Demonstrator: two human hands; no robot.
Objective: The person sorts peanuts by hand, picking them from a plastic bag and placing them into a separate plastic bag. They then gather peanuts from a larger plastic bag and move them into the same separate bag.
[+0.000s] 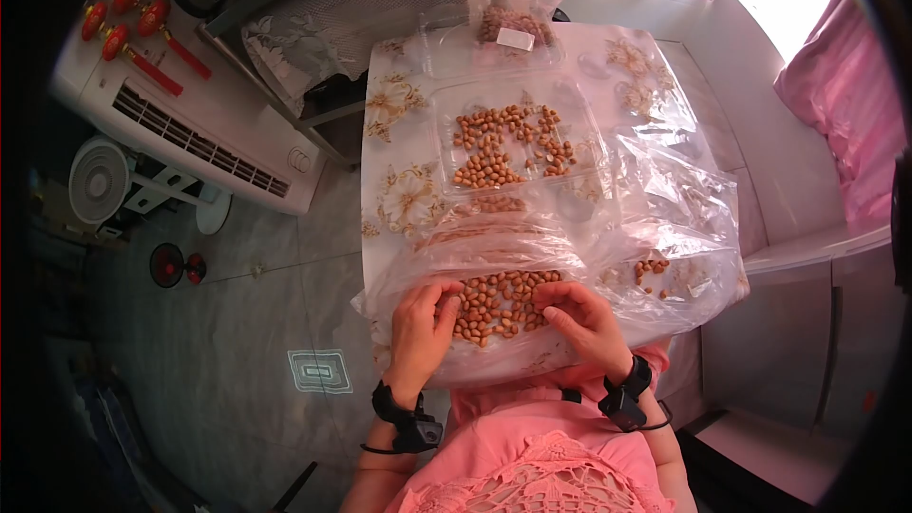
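Reddish-brown nuts point(496, 306) lie in a loose pile inside an open clear plastic bag point(480, 249) at the near edge of the table. At the pile's left side is my left hand point(426, 323), its fingers bent and its thumb close to the fingertips. My right hand point(581, 321) is at the right side, with thumb and forefinger apart beside the nuts. Whether the left fingertips hold a nut is too small to tell. Beyond the bag, a clear plastic tray point(579, 166) holds more nuts in a spread layer.
A second clear bag point(670, 199) with several nuts lies on the right. At the table's far end stands a filled bag point(513, 24) with a white label. The flowered tablecloth point(389, 157) shows at left. A metal-framed rack point(351, 38) stands at the back left.
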